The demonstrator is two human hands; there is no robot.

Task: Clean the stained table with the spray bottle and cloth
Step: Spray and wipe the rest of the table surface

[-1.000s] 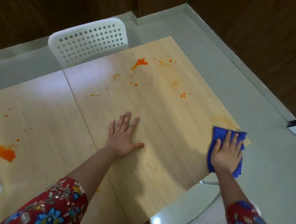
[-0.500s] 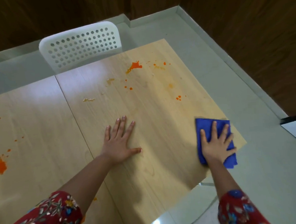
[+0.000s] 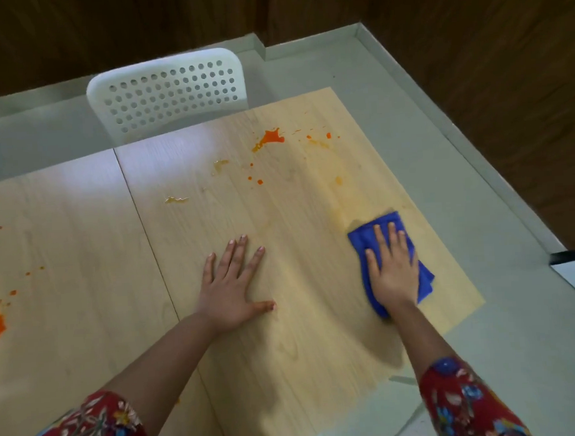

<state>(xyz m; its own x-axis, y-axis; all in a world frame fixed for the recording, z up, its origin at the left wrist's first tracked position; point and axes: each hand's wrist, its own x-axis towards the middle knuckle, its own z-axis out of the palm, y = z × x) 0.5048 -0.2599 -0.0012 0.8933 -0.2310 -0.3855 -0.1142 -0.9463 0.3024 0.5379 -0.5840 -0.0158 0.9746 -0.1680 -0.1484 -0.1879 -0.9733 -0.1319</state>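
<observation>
My right hand (image 3: 394, 272) presses the cloth (image 3: 425, 279) flat, fingers (image 3: 380, 243) spread, at the worktop's (image 3: 303, 350) 3 o'clock side, likely for even wiping pressure. My left hand (image 3: 231, 287) lies flat, fingers splayed, bracing me. Orange stains (image 3: 270, 138) sit at 12 o'clock. The spray bottle is not visible.

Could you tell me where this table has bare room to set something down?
The table is bare between the left hand and the cloth under the right hand. Orange stains crowd the far side by the chair.
</observation>
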